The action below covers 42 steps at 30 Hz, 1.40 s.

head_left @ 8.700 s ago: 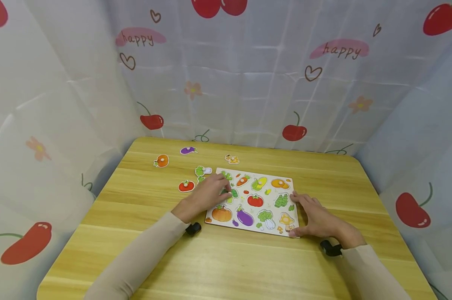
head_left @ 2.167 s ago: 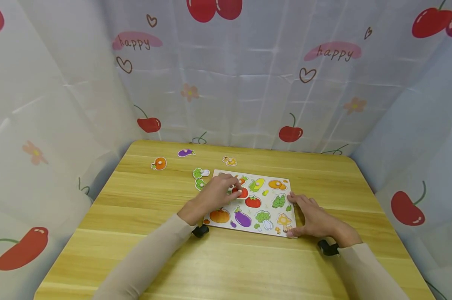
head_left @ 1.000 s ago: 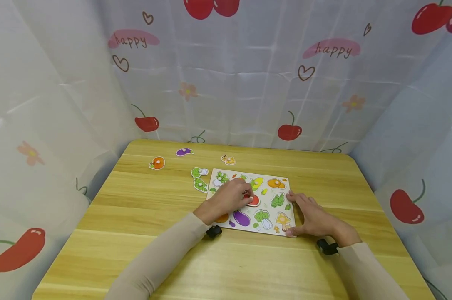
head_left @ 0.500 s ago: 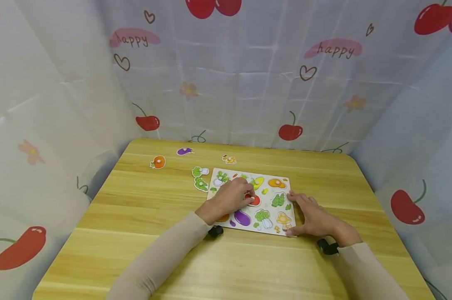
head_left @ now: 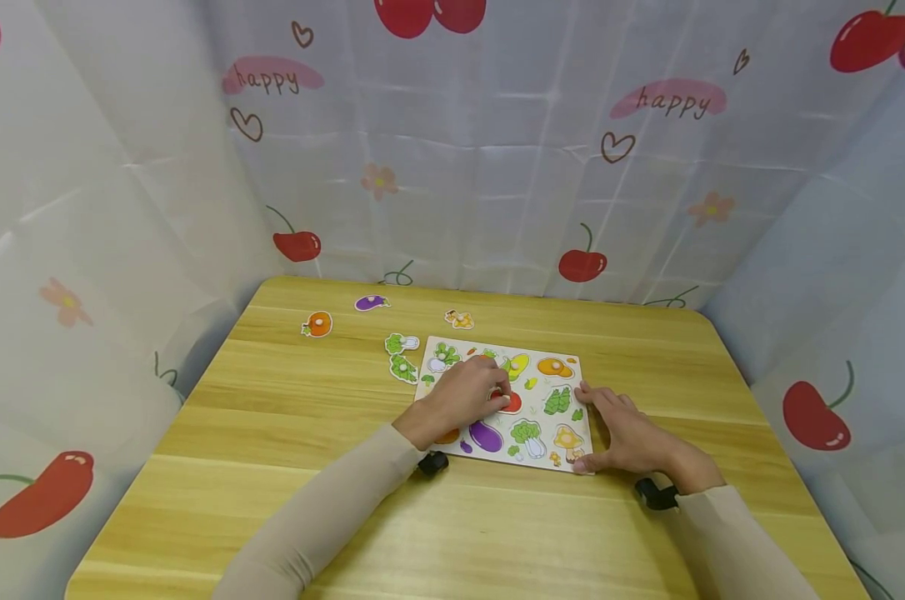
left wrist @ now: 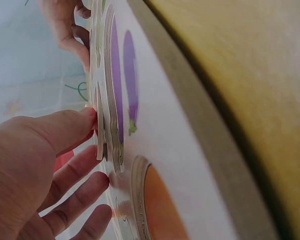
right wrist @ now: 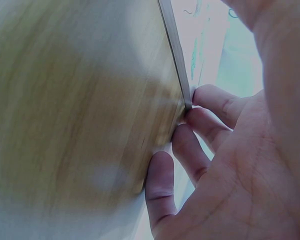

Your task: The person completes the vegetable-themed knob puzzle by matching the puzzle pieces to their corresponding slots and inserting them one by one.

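Note:
A white vegetable puzzle board (head_left: 537,407) lies on the table, printed with colourful vegetables. My left hand (head_left: 456,396) reaches over its middle and pinches a red tomato puzzle piece (head_left: 514,405) between thumb and fingers, right at the tomato slot. In the left wrist view the thin wooden edge of that piece stands slightly proud of the board's face. Its other fingertips come close to the board near the eggplant slot (left wrist: 116,80). Along the right side, my right hand (head_left: 632,433) touches the board's edge with spread fingers, thumb at the near corner.
Loose pieces lie beyond and left of the board: a pumpkin (head_left: 318,324), an eggplant (head_left: 372,303), a mushroom piece (head_left: 460,320), a bok choy (head_left: 402,343) and a green leafy piece (head_left: 403,368). A patterned curtain (head_left: 467,167) surrounds the wooden table (head_left: 332,400).
The tomato piece lay left of the board at first; my left hand has since carried it right, over the board to the tomato slot. My right hand has stayed at the board's edge.

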Each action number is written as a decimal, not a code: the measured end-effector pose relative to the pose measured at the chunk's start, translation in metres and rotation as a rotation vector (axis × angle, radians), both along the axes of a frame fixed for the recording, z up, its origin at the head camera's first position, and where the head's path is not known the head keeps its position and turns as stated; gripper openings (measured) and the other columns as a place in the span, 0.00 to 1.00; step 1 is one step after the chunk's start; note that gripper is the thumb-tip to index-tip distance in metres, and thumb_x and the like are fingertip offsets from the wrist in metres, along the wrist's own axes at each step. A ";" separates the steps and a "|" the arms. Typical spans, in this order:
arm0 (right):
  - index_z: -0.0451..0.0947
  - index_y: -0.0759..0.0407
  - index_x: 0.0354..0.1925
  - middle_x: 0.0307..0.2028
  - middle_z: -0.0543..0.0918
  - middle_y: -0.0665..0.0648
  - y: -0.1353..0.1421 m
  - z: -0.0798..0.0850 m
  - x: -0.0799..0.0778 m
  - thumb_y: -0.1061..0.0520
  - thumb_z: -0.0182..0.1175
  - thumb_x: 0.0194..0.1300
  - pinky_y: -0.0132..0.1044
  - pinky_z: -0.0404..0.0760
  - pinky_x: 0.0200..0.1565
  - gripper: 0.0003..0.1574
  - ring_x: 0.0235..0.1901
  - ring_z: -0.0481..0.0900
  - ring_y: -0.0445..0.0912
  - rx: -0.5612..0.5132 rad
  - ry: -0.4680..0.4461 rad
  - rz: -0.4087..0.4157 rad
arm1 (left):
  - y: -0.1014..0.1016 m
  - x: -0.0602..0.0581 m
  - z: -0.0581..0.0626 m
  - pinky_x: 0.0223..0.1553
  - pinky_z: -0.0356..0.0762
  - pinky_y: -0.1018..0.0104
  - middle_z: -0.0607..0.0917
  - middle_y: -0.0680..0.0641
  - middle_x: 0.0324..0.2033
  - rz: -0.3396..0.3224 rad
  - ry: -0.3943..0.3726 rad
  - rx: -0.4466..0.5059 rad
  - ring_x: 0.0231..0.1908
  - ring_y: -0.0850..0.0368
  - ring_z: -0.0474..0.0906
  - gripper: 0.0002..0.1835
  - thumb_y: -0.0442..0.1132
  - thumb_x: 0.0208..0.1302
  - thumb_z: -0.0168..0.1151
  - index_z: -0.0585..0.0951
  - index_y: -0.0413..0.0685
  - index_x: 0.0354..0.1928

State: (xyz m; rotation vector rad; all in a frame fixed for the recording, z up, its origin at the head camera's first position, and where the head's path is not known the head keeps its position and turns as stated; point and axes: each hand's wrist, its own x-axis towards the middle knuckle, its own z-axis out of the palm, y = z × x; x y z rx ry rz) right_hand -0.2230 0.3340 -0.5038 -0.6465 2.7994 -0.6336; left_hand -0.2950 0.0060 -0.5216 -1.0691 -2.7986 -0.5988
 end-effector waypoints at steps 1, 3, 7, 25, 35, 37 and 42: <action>0.65 0.67 0.86 0.89 0.63 0.74 0.000 0.000 0.000 0.31 0.92 0.55 0.76 0.74 0.77 0.78 0.78 0.69 0.74 0.001 -0.002 -0.001 | 0.000 0.000 0.000 0.42 0.80 0.68 0.92 0.54 0.47 0.000 0.000 0.000 0.42 0.61 0.80 0.06 0.49 0.81 0.78 0.95 0.59 0.47; 0.65 0.67 0.86 0.89 0.63 0.74 0.001 0.000 0.000 0.32 0.92 0.55 0.76 0.74 0.77 0.78 0.78 0.68 0.75 0.001 0.000 0.001 | 0.000 -0.001 0.000 0.42 0.80 0.68 0.91 0.54 0.46 0.000 0.001 0.000 0.42 0.61 0.80 0.06 0.49 0.81 0.78 0.95 0.58 0.47; 0.65 0.67 0.86 0.89 0.63 0.74 0.002 -0.001 -0.001 0.31 0.92 0.56 0.76 0.74 0.77 0.79 0.78 0.69 0.74 0.005 0.000 0.002 | 0.000 -0.001 0.000 0.42 0.79 0.69 0.91 0.54 0.46 0.000 0.002 -0.001 0.42 0.60 0.80 0.06 0.50 0.81 0.78 0.95 0.58 0.47; 0.65 0.67 0.86 0.89 0.63 0.74 0.001 0.001 0.000 0.31 0.92 0.56 0.75 0.75 0.76 0.79 0.77 0.70 0.73 0.001 0.004 0.004 | 0.000 0.001 0.000 0.42 0.79 0.69 0.89 0.54 0.44 0.003 -0.008 -0.004 0.42 0.60 0.79 0.06 0.48 0.80 0.79 0.95 0.57 0.46; 0.65 0.66 0.86 0.89 0.64 0.74 -0.001 0.000 0.001 0.32 0.93 0.55 0.73 0.76 0.76 0.78 0.76 0.71 0.71 0.000 0.011 0.009 | 0.000 0.000 -0.002 0.41 0.78 0.70 0.87 0.54 0.43 -0.002 -0.003 0.002 0.41 0.61 0.77 0.06 0.48 0.80 0.79 0.95 0.57 0.46; 0.65 0.66 0.86 0.89 0.64 0.74 -0.001 0.000 0.001 0.33 0.93 0.55 0.73 0.76 0.76 0.78 0.76 0.71 0.72 -0.003 0.012 0.010 | 0.000 0.000 -0.002 0.41 0.78 0.70 0.87 0.54 0.43 0.000 -0.006 0.002 0.41 0.61 0.77 0.06 0.48 0.80 0.79 0.95 0.57 0.46; 0.66 0.66 0.85 0.89 0.65 0.74 -0.001 0.000 0.001 0.33 0.93 0.55 0.74 0.76 0.75 0.77 0.76 0.71 0.72 -0.005 0.014 0.012 | 0.000 0.001 -0.001 0.40 0.77 0.71 0.87 0.55 0.43 0.001 -0.014 -0.002 0.42 0.61 0.77 0.04 0.47 0.79 0.80 0.96 0.58 0.45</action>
